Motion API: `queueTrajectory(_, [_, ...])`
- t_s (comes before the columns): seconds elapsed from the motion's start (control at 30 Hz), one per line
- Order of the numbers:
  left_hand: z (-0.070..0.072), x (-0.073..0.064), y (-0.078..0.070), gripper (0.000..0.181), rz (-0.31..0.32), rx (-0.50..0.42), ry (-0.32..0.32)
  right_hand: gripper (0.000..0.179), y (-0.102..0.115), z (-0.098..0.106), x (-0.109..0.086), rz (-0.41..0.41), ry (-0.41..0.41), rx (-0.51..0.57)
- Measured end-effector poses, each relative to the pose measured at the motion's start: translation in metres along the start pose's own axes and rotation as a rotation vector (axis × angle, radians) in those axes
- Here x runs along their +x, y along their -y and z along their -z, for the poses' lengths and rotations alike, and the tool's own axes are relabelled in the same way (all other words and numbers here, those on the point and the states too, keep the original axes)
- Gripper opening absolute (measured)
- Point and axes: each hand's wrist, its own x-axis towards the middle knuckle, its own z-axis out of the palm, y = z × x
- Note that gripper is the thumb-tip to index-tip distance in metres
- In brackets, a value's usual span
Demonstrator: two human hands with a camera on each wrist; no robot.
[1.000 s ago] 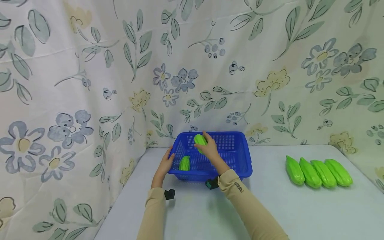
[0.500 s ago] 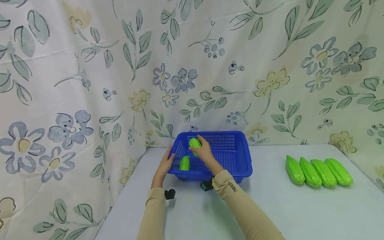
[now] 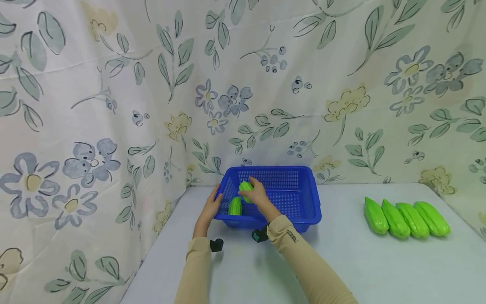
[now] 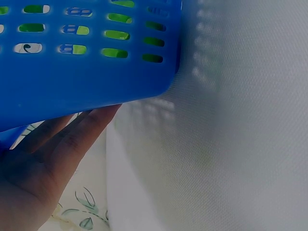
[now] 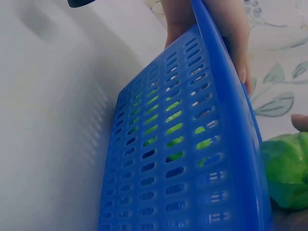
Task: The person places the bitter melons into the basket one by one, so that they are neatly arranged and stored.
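A blue plastic basket (image 3: 298, 200) with slotted walls stands on the white table. My left hand (image 3: 209, 207) holds its left rim, and the left wrist view shows fingers (image 4: 79, 137) against the outside of the wall. Inside, my right hand (image 3: 258, 195) grips a green ridged gourd (image 3: 244, 191) between thumb and fingers, low over the basket floor. A second gourd (image 3: 235, 207) lies in the near left corner, just beside the held one. In the right wrist view the held gourd (image 5: 288, 171) shows past the basket's rim, its far end cut off by the frame.
Several more green gourds (image 3: 408, 219) lie side by side in a row on the right of the table (image 3: 341, 261). A floral curtain (image 3: 265, 93) hangs close behind the basket and along the left side.
My right hand has moved left and down inside the basket with the gourd, toward the one lying there. My left hand stays at the rim. The view has shifted slightly.
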Motion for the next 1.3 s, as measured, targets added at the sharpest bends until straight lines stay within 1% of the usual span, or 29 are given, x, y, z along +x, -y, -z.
queueTrajectory(0.23, [-0.003,0.001,-0.002,0.053,-0.010,0.004,-0.009,0.077,0.002,-0.001,0.001,-0.036,0.000,-0.049])
queueTrajectory(0.47, [-0.002,0.003,-0.002,0.053,-0.021,0.006,-0.001,0.077,0.006,-0.003,0.003,-0.077,0.002,-0.090])
queueTrajectory(0.77, [-0.002,0.004,-0.001,0.054,-0.015,-0.009,0.000,0.076,0.006,-0.005,0.008,-0.136,0.014,-0.147])
queueTrajectory(1.03, [0.000,0.003,-0.001,0.054,-0.015,-0.017,-0.006,0.076,0.004,-0.007,0.010,-0.155,0.047,-0.217])
queueTrajectory(1.2, [0.001,0.002,0.002,0.054,-0.007,-0.010,0.001,0.076,0.000,-0.008,0.011,-0.159,0.070,-0.234])
queueTrajectory(1.3, [0.001,0.002,0.003,0.054,-0.002,-0.011,0.002,0.076,-0.002,-0.008,0.011,-0.165,0.078,-0.225])
